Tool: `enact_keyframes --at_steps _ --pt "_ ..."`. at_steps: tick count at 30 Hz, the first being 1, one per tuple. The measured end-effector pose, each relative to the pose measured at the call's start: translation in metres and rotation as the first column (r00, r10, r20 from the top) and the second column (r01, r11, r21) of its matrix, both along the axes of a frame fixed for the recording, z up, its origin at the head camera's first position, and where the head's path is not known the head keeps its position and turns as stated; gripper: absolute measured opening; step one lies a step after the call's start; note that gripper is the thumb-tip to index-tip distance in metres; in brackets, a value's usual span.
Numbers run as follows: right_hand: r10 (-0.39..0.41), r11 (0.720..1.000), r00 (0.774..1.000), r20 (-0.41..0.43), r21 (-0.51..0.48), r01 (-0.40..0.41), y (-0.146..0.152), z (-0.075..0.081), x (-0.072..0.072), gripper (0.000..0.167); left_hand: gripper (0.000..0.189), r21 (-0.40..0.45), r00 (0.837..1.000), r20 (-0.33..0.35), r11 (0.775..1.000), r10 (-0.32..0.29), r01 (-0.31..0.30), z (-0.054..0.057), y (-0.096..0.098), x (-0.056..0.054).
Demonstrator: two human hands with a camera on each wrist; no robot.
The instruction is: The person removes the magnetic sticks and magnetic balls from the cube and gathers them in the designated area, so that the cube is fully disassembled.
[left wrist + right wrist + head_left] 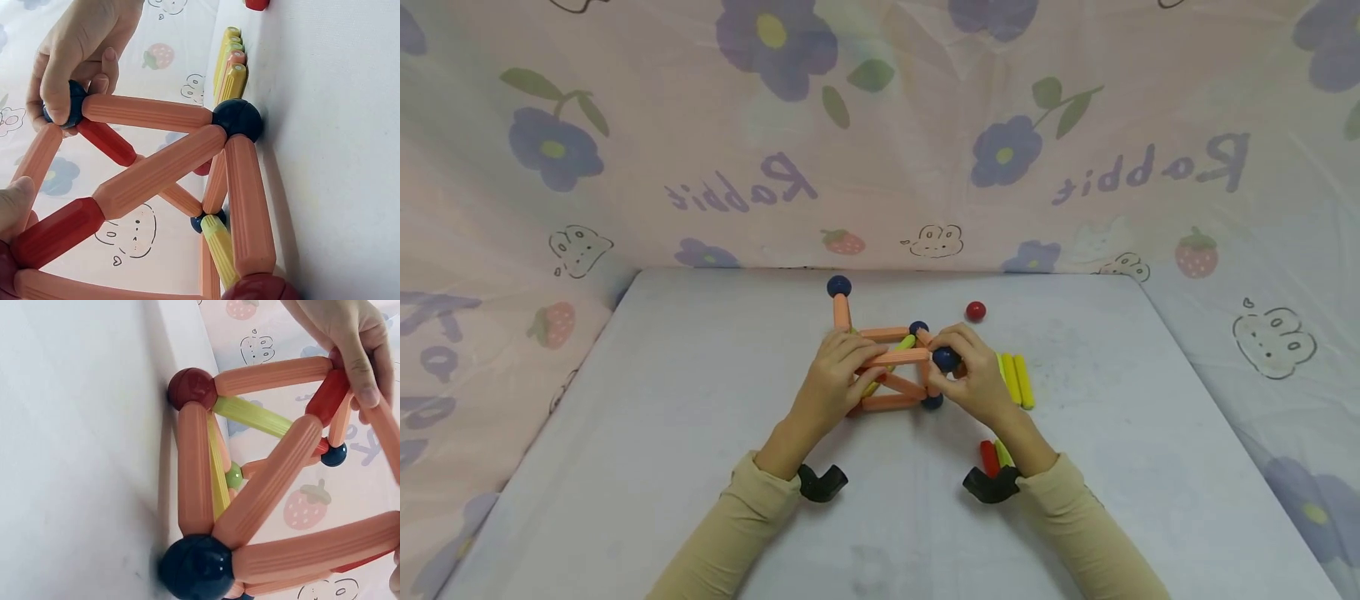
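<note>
Pale pink cloth (880, 125) printed with purple flowers, strawberries and rabbit outlines rises around a flat white worktop (625, 467). Leftmost of the pieces, an upright orange stick (842, 312) capped by a round dark blue end ball (838, 287) stands at twelve o'clock from the left hand (833, 375). That hand's grip is closed down to a pinch, thumb against fingers, on the left end of a straight, ridged orange stick (901, 357), beside a glossy dark red ball (336, 358). The stick's long axis runs from nine to three o'clock, above a lattice frame (891, 402) of similar sticks lying between the hands.

At its three o'clock end is a glossy dark blue ball (946, 359), pinched in the right hand (977, 379), the nearer of the two; stick and ball meet or nearly so, and I cannot tell whether they are joined. Farther right, a small red ball (975, 311) lies at twelve o'clock from the right hand, ridged yellow sticks (1025, 382) at three, and a short red stick (989, 458) near six, partly hidden.

"Rabbit" reads mirror-reversed on the cloth at eleven and two o'clock from the frame; no brand is legible.
</note>
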State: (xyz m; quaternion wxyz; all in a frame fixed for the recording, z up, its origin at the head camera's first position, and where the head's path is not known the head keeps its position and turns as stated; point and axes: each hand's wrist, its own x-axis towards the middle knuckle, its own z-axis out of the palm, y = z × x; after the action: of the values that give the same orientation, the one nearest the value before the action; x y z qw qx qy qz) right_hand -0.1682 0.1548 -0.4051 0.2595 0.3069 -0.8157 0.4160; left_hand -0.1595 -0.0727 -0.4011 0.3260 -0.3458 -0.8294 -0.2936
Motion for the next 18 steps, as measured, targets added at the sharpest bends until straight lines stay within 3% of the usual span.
enact_keyframes --at_steps 10,18 --pt "-0.086 0.99 0.996 0.035 0.114 0.081 0.0 0.008 0.0 0.03 0.028 0.008 1.0 0.0 1.0 -0.012 0.012 -0.001 0.001 0.0" --pt "-0.104 0.963 0.989 0.102 0.26 0.075 0.001 0.014 -0.003 0.027 0.029 0.014 1.0 -0.002 1.0 -0.019 0.019 -0.002 0.0 0.0"
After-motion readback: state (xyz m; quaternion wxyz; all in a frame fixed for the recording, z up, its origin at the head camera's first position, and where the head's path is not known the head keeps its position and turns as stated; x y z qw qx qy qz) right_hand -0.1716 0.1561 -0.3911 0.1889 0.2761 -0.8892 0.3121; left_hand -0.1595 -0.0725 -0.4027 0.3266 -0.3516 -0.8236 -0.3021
